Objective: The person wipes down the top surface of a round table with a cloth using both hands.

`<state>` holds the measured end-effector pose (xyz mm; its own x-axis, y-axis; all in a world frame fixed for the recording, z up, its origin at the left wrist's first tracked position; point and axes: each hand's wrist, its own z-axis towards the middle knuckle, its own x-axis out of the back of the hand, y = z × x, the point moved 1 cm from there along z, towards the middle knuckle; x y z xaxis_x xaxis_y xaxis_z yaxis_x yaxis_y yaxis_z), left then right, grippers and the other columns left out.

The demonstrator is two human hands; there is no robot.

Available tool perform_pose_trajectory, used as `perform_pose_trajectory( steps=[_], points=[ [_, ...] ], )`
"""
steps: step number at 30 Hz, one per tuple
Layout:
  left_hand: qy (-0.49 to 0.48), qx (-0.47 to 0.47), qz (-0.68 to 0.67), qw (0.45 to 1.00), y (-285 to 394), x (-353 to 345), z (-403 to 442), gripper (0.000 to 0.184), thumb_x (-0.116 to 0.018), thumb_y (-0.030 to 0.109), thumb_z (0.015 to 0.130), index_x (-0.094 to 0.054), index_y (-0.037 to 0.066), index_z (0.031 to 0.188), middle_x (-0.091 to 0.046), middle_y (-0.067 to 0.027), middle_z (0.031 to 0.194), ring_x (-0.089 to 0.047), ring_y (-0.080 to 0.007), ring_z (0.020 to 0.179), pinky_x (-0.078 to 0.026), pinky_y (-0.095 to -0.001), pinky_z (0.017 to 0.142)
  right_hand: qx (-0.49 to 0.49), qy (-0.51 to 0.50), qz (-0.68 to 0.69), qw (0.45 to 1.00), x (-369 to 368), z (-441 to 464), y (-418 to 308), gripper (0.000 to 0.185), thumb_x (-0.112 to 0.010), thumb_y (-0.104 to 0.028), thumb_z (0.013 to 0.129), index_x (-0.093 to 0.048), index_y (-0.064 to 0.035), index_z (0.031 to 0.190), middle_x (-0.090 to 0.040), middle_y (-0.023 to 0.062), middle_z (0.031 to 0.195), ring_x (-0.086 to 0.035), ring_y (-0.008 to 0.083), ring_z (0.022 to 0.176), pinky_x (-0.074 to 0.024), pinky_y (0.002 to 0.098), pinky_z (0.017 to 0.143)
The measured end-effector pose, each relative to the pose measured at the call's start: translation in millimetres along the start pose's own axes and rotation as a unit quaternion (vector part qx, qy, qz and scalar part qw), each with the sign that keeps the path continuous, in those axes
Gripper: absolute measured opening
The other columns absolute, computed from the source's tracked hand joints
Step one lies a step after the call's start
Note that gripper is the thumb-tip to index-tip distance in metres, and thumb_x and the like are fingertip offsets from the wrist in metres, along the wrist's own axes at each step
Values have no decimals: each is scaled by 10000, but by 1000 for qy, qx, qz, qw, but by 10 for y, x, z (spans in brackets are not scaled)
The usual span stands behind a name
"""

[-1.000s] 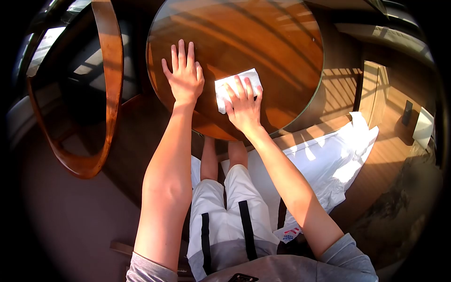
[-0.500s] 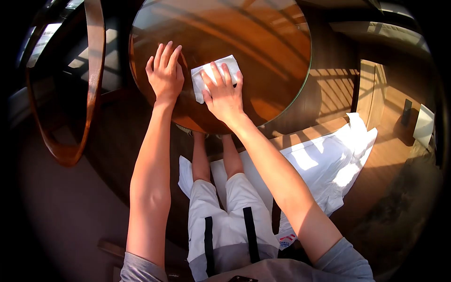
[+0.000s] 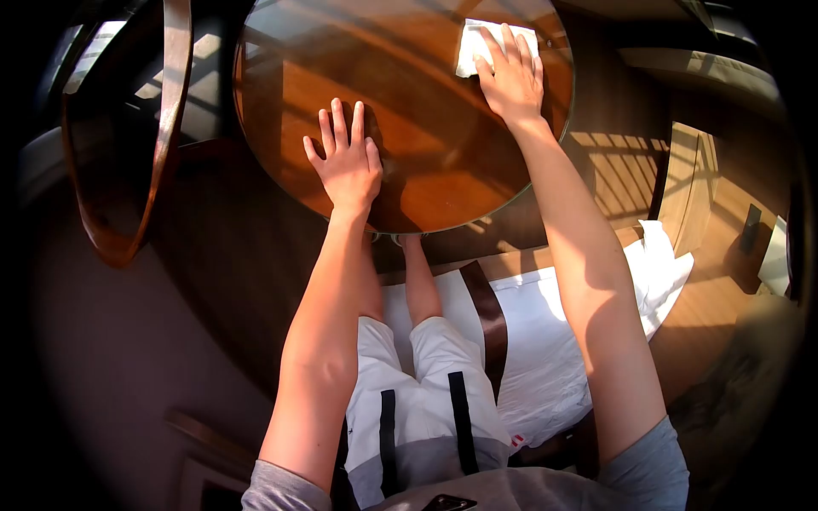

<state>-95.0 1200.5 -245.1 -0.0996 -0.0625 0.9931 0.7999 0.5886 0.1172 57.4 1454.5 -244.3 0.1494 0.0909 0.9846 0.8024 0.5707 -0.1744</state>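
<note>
A round brown table with a glassy top lies in front of me, striped with light and shadow. On its near left part my left hand rests with the fingers spread, holding nothing. Toward the far right edge my right hand lies over a white cloth, fingers stretched out and pressing it flat against the top. The cloth shows to the left of the fingers and beyond them. Its part beneath the palm is hidden.
A curved wooden chair frame stands at the left. White sheeting is spread to the right of my legs, with a dark brown strip beside it. A pale wooden panel is at the right.
My right hand and the white cloth have moved away from me and to the right across the tabletop. My left hand has shifted nearer to me and flattened, fingers spread.
</note>
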Motion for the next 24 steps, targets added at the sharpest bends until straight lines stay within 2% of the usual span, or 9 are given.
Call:
perform_pose_trajectory(
  steps=[3,5,9,13,15,18,20,22,24],
  points=[
    [-2,-2,0,1000,-18,13,6,604,-413,285,994,-366,248,1595,-254,-53,1699,-254,-261,1551,-180,-591,1201,-11,27,21,999,-59,-175,-22,552,-463,-448,1014,-436,-305,1547,-316,58,1661,-271,306,1528,-163,594,1226],
    [3,0,12,1000,-27,-10,50,605,-416,284,993,-366,250,1595,-257,-52,1697,-258,-262,1549,-178,-589,1203,-75,74,37,994,-146,-354,-176,539,-467,-427,1016,-459,-279,1534,-346,76,1643,-276,338,1520,-166,632,1206],
    [8,0,11,1000,-24,-16,-3,601,-417,283,991,-375,251,1589,-269,-51,1693,-268,-257,1546,-170,-583,1208,-74,43,30,996,-98,-874,-669,542,-512,-384,1015,-451,-271,1541,-308,83,1659,-265,349,1523,-164,649,1200],
    [0,5,3,1000,-29,-15,-2,595,-417,286,989,-394,241,1581,-266,-45,1695,-254,-243,1554,-162,-578,1212,4,-39,58,998,16,-1412,-969,547,-538,-368,1009,-465,-273,1542,-314,83,1660,-242,357,1537,-155,650,1207],
    [2,6,2,1000,-47,-22,0,595,-423,287,988,-393,245,1581,-262,-40,1696,-248,-243,1557,-157,-577,1214,21,-73,29,997,91,-1409,-852,537,-550,-397,999,-486,-314,1526,-325,47,1659,-263,316,1536,-156,608,1224],
    [0,5,-11,1000,-57,-41,2,598,-435,283,989,-387,245,1583,-258,-36,1698,-236,-243,1561,-150,-582,1214,192,-91,63,975,191,-1106,-319,530,-597,-446,961,-514,-405,1483,-374,-24,1634,-331,228,1508,-199,520,1240],
    [2,0,-19,1000,-48,-24,14,596,-432,283,990,-387,243,1583,-257,-45,1698,-232,-251,1562,-148,-584,1213,92,-64,-2,994,266,-762,17,545,-593,-449,957,-509,-373,1490,-350,-1,1650,-327,264,1508,-209,493,1245],
    [-4,3,-10,1000,-61,-6,-4,597,-431,280,989,-387,242,1583,-258,-50,1697,-230,-255,1563,-146,-584,1213,1,-11,34,999,112,-483,421,565,-566,-455,969,-477,-365,1519,-324,26,1660,-286,282,1523,-196,525,1244],
    [-3,-1,-17,1000,-53,-7,7,602,-429,275,986,-383,237,1585,-254,-59,1697,-224,-264,1564,-144,-585,1214,-21,-1,17,1000,89,-408,506,583,-545,-454,977,-449,-346,1542,-291,25,1674,-245,287,1540,-155,542,1249]
  ],
)
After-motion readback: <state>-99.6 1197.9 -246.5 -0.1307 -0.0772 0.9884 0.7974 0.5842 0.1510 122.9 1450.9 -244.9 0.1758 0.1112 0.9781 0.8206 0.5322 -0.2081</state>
